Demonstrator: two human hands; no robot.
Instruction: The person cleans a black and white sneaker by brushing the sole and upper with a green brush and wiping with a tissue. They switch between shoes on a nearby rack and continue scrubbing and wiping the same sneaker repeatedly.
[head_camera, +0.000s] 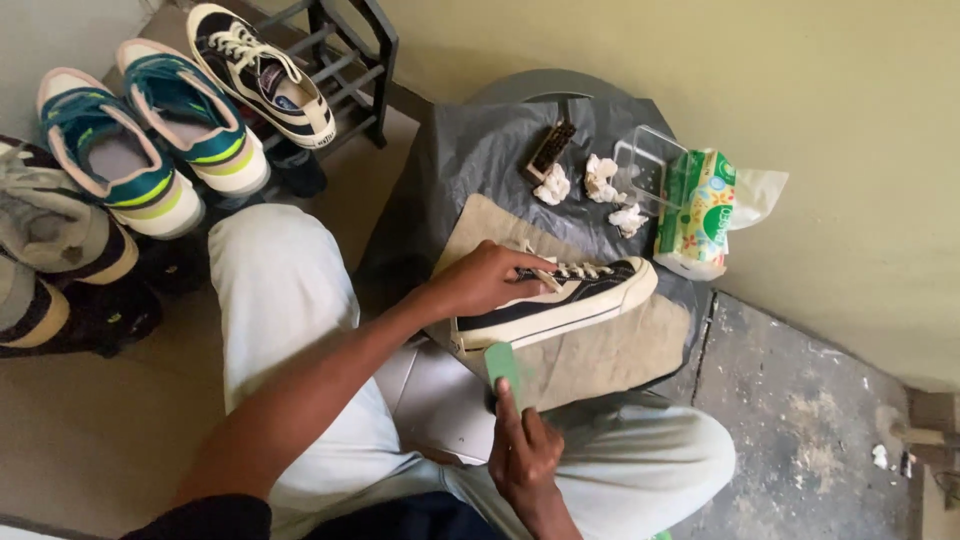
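I sit low with my knees up, and the round bench (600, 90) is right in front of me, covered with a dark plastic sheet (470, 160). A tan cloth (610, 350) lies on top, and its near edge hangs over toward my legs. The wall (760, 60) is close on my right, so there is little room that way. On my left there is more open floor, up to a shoe rack (350, 60) and a row of shoes (190, 130).

The black and white shoe (560, 300) lies on the tan cloth, toe pointing at the wall. My left hand (490, 280) is curled shut over the heel end and the laces, holding the shoe down. My right hand (525, 450) is closed around a green pad (503, 365). Its top end is up at the white side of the sole, and I think it touches, but I cannot be sure.

Behind the shoe, near the far edge, are a small brush (550, 148), some balled-up white tissues (600, 185), a clear plastic box (650, 175) and a green tissue pack (700, 210).
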